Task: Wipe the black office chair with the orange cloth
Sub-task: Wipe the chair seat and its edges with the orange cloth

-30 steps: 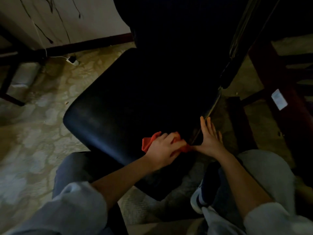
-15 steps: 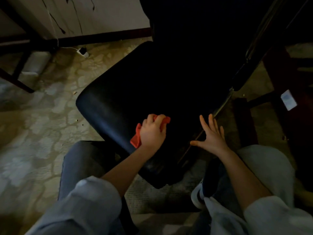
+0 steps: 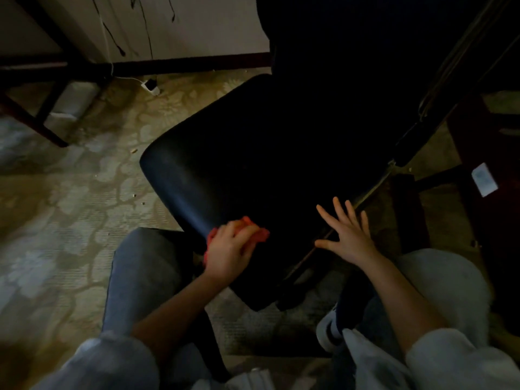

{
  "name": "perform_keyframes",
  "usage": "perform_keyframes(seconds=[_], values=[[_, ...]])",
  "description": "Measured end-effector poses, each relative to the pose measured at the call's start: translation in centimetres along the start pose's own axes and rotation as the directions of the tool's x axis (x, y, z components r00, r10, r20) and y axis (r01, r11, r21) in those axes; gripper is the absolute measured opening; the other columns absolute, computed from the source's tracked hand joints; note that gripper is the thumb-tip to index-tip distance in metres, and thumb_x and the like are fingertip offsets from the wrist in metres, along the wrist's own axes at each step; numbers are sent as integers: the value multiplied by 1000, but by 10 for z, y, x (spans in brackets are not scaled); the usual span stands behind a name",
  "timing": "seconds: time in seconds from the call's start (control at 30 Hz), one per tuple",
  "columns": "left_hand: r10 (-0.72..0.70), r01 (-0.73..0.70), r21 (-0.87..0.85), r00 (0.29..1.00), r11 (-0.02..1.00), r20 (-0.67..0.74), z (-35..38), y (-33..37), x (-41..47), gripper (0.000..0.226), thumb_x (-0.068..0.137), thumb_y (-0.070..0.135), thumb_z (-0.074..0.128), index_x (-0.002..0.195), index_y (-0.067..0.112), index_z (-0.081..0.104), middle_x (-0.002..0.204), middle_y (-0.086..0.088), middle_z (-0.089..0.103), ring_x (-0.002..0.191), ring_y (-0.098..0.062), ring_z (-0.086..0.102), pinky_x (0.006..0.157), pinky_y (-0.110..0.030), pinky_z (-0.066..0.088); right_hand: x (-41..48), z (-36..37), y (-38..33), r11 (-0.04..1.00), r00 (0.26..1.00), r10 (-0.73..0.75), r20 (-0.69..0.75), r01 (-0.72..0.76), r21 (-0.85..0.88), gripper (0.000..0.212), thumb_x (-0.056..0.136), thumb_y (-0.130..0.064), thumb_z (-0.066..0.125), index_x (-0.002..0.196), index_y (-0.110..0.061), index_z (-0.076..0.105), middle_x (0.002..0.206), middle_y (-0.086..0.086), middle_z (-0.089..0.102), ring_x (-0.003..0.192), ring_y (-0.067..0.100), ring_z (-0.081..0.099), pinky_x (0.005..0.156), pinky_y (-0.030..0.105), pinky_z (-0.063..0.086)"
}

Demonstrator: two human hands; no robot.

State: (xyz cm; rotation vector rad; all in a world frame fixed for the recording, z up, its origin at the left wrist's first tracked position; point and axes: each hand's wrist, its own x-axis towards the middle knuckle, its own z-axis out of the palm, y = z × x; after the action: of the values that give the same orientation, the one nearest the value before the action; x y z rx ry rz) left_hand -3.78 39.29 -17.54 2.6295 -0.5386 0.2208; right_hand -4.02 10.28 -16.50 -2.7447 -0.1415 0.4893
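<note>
Orange cloth (image 3: 259, 234) is bunched under the left hand (image 3: 229, 251), whose fingers curl over it and press it onto the near-left edge of the black office chair (image 3: 253, 164) seat. Right hand (image 3: 347, 235) is just right of the cloth, flat with fingers spread and holding nothing, on the seat's right edge beside a metal rail (image 3: 371, 190). Patterned carpet (image 3: 70, 220) lies left of the left hand.

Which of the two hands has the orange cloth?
The left hand: it grips the orange cloth against the chair seat. The right hand is spread, fingers straight, holding nothing.
</note>
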Motion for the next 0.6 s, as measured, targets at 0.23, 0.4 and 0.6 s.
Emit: perform_keyframes(seconds=[0.23, 0.4, 0.6], values=[[-524, 507, -141, 840, 851, -140, -9, -15, 35, 27, 90, 26, 58, 116, 21, 60, 113, -13, 56, 97, -35, 55, 82, -41, 47, -5, 5, -30, 993, 999, 22, -37, -26, -117, 96, 69, -82, 22, 143, -31, -13, 158, 2, -14, 142, 20, -21, 112, 47, -14], [-309, 309, -25, 949, 951, -56, -4, 3, 28, 33, 85, 35, 47, 116, 29, 57, 110, -11, 57, 90, -35, 57, 82, -48, 47, -9, 19, -57, 995, 992, 57, -111, -66, -77, 96, 68, -82, 14, 150, -32, 5, 159, 5, -7, 144, 23, -16, 112, 48, -13], [-236, 236, -22, 971, 972, -38, -17, -15, 14, 34, 85, 44, 41, 116, 34, 52, 109, -8, 60, 88, -33, 59, 77, -43, 49, -7, 28, -94, 981, 983, 108, -146, -130, -145, 74, 79, -67, 48, 137, -21, 49, 144, 21, 40, 133, 43, 36, 109, 52, 3]])
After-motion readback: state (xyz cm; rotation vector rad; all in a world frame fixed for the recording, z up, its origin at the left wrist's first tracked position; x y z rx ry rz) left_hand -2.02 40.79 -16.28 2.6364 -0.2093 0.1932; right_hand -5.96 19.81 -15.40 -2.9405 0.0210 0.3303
